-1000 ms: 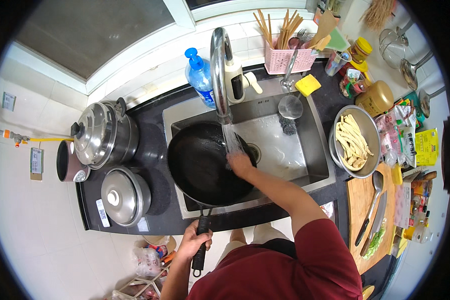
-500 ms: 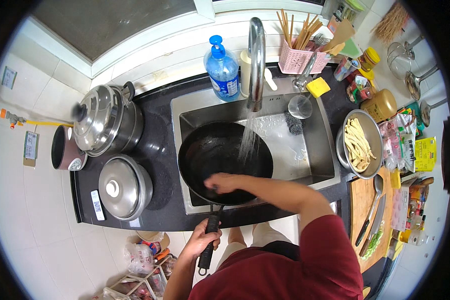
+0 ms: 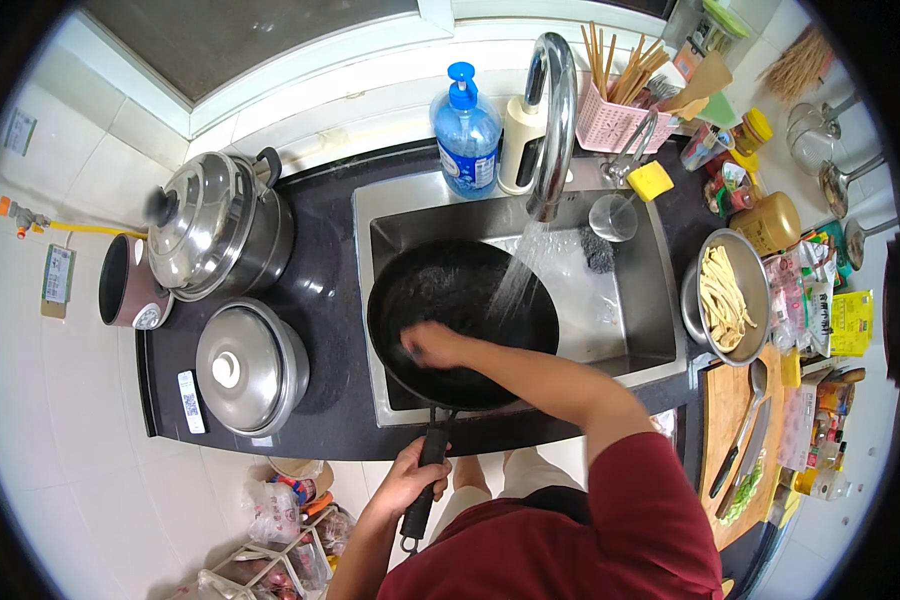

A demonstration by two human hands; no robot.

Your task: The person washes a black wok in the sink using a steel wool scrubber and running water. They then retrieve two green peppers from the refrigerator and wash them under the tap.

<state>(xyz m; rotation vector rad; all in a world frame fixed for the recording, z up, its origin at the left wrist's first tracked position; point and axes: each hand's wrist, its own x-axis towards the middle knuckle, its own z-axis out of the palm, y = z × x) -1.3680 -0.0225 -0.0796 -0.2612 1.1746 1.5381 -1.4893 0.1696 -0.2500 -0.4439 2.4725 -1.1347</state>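
Note:
A round black frying pan rests over the left part of the steel sink. Its black handle points toward me past the counter's front edge, and my left hand is wrapped round it. Inside the pan, my right hand presses on the left half of the bottom with its fingers curled. Whatever those fingers hold is hidden and blurred. From the chrome faucet, water sprays into the pan's right side. A dark scouring pad and a clear round cup lie at the sink's back right.
Behind the sink stand a blue pump bottle, a pink utensil basket and a yellow sponge. To the left are a steamer pot and lidded pot. At right sit a bowl of pale strips and a cutting board.
My right hand has slid left and farther from me across the pan's bottom. My left hand stays on the handle. The whole view has shifted slightly.

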